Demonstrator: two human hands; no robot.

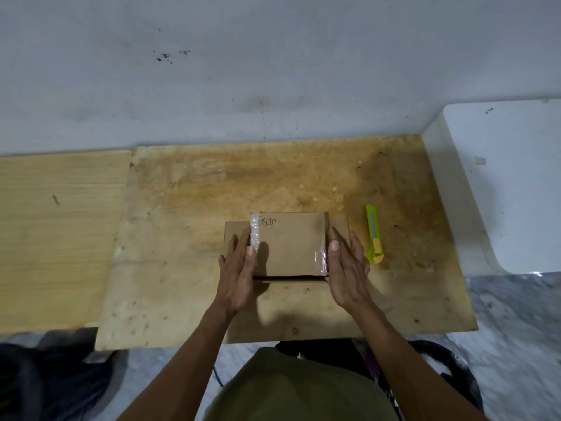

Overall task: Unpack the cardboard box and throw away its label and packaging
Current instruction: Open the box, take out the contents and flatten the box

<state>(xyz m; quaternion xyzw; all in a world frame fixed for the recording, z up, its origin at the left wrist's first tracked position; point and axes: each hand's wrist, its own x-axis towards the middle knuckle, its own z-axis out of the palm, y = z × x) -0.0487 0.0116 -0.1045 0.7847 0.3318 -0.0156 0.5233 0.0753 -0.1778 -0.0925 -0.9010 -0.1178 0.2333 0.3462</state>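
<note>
A small brown cardboard box (288, 244) lies on a stained wooden board (273, 183) at the centre. Handwriting shows on its top flap near the far left corner, and clear tape runs down its left and right edges. Side flaps stick out flat to both sides, and a dark gap shows along its near edge. My left hand (238, 273) presses flat against the box's left side, fingers together. Against the right side rests my right hand (346, 268), also flat. Neither hand curls around anything.
A lime-green utility knife (374, 235) lies on the board just right of my right hand. A paler wooden panel (57, 232) adjoins on the left. A white ledge (510, 183) rises at right, a wall behind. Dark bags lie on the marble floor (513, 323) below.
</note>
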